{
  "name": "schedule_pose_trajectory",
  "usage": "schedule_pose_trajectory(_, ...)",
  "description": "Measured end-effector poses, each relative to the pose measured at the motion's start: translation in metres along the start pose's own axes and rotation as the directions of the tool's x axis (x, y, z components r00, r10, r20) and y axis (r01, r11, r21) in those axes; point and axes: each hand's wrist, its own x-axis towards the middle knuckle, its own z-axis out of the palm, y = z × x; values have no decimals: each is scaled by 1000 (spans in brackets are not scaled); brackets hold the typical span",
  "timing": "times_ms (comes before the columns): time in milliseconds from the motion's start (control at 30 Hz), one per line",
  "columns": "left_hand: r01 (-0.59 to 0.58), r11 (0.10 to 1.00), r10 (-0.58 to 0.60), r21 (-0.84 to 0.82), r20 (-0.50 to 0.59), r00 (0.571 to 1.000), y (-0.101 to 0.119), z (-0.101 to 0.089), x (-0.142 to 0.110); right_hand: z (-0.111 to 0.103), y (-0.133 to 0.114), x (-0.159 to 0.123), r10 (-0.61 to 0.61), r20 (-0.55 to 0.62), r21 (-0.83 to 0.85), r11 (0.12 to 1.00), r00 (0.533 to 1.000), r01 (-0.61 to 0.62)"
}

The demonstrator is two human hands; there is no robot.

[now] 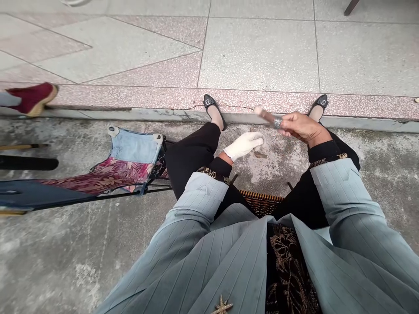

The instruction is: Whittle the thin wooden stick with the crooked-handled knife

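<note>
My right hand (299,127), bare, is closed round a short brown stick (267,116) with silvery wire wound about it and a pale, blurred tip pointing up and left. My left hand (244,146) wears a white knitted glove. Its fingers are drawn together, and a pale, blurred shape shows at their tips; what it is I cannot make out. The stick's tip is above the gloved fingers, apart from them. Just below the glove is a small brown piece (260,155), perhaps on the ground.
A folding chair (127,170) with denim and flowered cloth stands at left. The woven seat edge (262,203) shows between my legs. My shoes rest on the raised tiled step (262,56). Another person's red shoe (32,98) is at far left. Rough concrete (81,244) lies below.
</note>
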Motion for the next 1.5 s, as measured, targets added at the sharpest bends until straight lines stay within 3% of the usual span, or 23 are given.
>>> schedule_pose_trajectory(67,16,999,-18,32,50,999,5,3,-2,-2,4,4,1,-238,18,1000,971,3)
schedule_pose_trajectory(133,25,997,-31,76,74,997,8,5,-3,-1,10,10,82,-349,-116,985,933,-130)
schedule_pose_trajectory(200,14,991,-23,135,63,998,10,5,-5,0,15,15,152,-392,-326,899,907,-292)
schedule_pose_trajectory(267,-3,979,-3,203,33,999,9,2,-6,4,17,17,222,-353,-507,771,909,-385)
schedule_pose_trajectory(333,-19,971,16,239,15,1000,7,-3,-8,8,16,15,358,-146,-607,704,922,-369)
schedule_pose_trajectory(367,-23,971,19,237,20,1000,6,-5,-8,11,15,13,436,27,-618,715,900,-328)
schedule_pose_trajectory(400,-25,974,20,225,25,999,4,-6,-9,14,13,11,482,215,-598,753,849,-276)
schedule_pose_trajectory(467,-24,985,20,173,26,999,1,-6,-10,19,9,5,428,503,-473,863,751,-175)
schedule_pose_trajectory(500,-16,992,15,128,10,1000,-1,-4,-11,21,7,2,350,549,-392,910,759,-135)
schedule_pose_trajectory(533,-4,997,5,73,-16,1000,-3,-2,-11,23,5,0,259,523,-315,944,812,-98)
schedule_pose_trajectory(600,26,999,-28,-40,-46,999,-7,6,-12,25,5,-4,75,298,-183,983,952,-20)
schedule_pose_trajectory(633,41,996,-44,-82,-43,998,-8,10,-13,25,7,-5,10,142,-139,990,990,10)
schedule_pose_trajectory(733,20,1000,-20,-10,2,1000,-12,22,-18,28,16,-5,-15,-196,-158,987,980,-17)
schedule_pose_trajectory(833,4,962,2,275,-22,1000,-14,28,-25,31,27,-4,67,-296,-301,940,953,-160)
schedule_pose_trajectory(1033,42,811,17,584,-94,995,-8,36,-41,42,27,-15,69,-346,-443,867,936,-228)
schedule_pose_trajectory(1167,-6,661,75,750,-58,995,3,44,-50,54,13,-25,41,-380,-649,701,924,-297)
schedule_pose_trajectory(1267,-70,572,150,818,-20,989,16,42,-54,62,2,-37,176,-290,-732,592,941,-337)
schedule_pose_trajectory(1367,-222,631,240,743,86,967,31,33,-55,67,-13,-59,324,-4,-716,660,946,-229)
schedule_pose_trajectory(1433,-286,762,277,581,106,955,39,27,-54,68,-25,-77,308,168,-652,747,937,-129)
schedule_pose_trajectory(1500,-270,884,278,382,36,960,44,24,-54,69,-35,-92,204,188,-569,820,961,-63)
